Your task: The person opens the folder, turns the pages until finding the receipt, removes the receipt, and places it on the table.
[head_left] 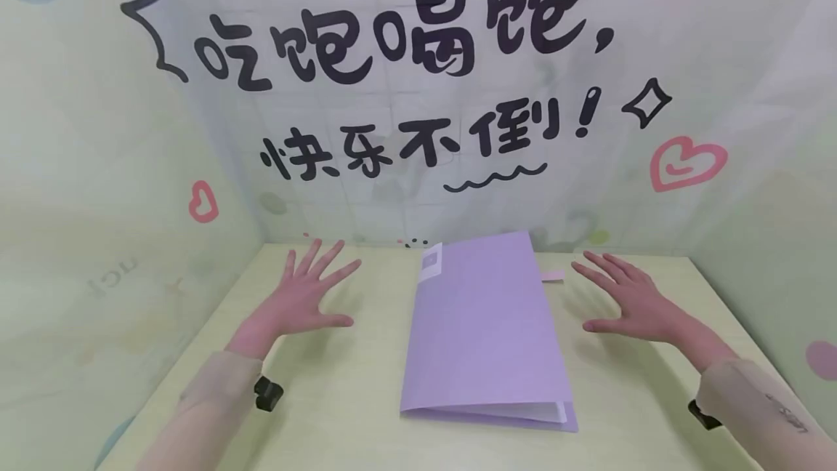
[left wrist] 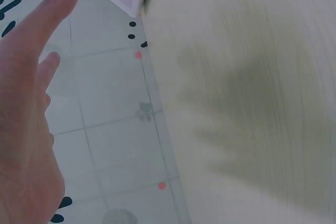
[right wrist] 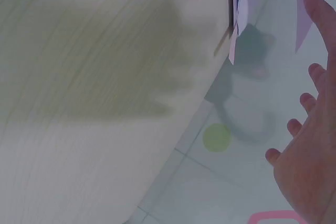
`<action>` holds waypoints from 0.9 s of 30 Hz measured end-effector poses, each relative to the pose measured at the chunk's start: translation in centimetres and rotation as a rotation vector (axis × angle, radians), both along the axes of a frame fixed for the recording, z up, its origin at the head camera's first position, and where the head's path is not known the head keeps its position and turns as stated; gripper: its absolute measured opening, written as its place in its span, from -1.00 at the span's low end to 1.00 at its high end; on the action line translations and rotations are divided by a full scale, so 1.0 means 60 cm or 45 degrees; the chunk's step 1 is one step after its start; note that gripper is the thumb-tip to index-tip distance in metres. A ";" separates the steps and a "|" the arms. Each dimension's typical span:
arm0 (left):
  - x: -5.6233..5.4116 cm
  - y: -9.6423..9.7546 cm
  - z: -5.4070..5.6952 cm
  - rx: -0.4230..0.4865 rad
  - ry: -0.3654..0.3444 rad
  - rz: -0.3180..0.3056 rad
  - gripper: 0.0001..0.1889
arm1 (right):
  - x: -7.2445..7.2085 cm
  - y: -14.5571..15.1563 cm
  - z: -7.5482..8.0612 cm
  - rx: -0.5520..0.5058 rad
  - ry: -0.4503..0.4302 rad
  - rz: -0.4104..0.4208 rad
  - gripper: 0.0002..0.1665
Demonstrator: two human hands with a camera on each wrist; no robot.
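A purple folder lies on the pale wooden table, its cover slightly raised over white paper at the near edge. A white label sits at its top left corner, and a pink tab sticks out on the right. My left hand hovers to the left of the folder with fingers spread, holding nothing. To the right, my right hand is also raised over the table, fingers extended and apart from the folder. In the right wrist view, the folder's edge shows papers between the covers.
The table is bordered by a printed cloth at the back, with dark writing and pink hearts. Similar cloth hangs along the left and right sides. Both forearms carry a dark device at the wrist.
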State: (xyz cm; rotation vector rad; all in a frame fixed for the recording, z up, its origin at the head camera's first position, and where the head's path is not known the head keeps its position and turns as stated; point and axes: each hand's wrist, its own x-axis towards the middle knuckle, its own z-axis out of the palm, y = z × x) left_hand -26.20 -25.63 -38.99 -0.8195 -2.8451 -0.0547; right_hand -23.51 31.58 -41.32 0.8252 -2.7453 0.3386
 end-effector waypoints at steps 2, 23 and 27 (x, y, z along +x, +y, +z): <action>0.005 0.013 -0.004 0.031 -0.005 -0.016 0.00 | -0.008 -0.004 -0.007 -0.012 -0.017 0.025 0.15; 0.060 0.126 -0.059 0.288 -0.096 -0.182 0.00 | -0.067 -0.040 -0.085 -0.120 -0.127 0.138 -0.06; 0.072 0.145 -0.058 0.331 -0.145 -0.218 0.00 | -0.072 -0.046 -0.093 -0.138 -0.188 0.149 -0.06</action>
